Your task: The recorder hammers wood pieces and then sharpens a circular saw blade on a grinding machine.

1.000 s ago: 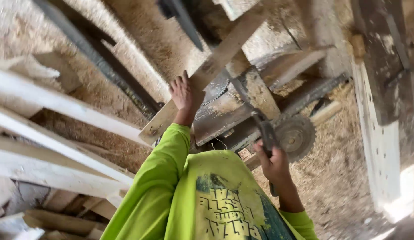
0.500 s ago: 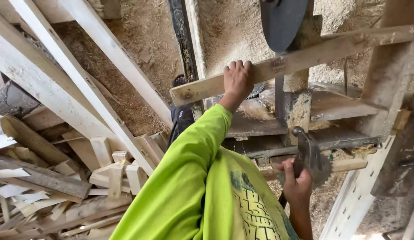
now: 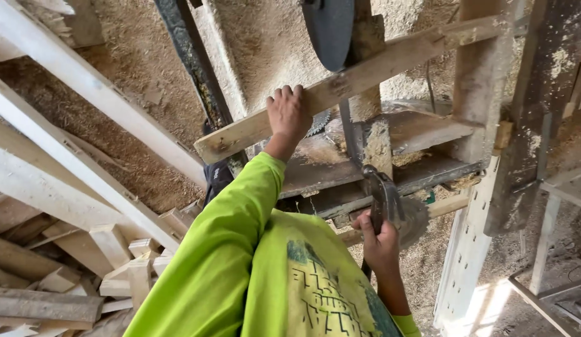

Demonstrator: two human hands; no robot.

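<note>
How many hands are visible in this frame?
2: left hand gripping the wooden plank near centre; right hand lower down, holding a hammer. None else in view.

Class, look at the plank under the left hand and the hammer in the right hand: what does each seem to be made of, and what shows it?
Plank: rough, unfinished wood; pale grain and dusty, unpainted edges, gripped by the left hand. Hammer: head looks like dull grey metal, worn and unpolished; the handle is mostly hidden in the right hand, so its material cannot be told.
</note>
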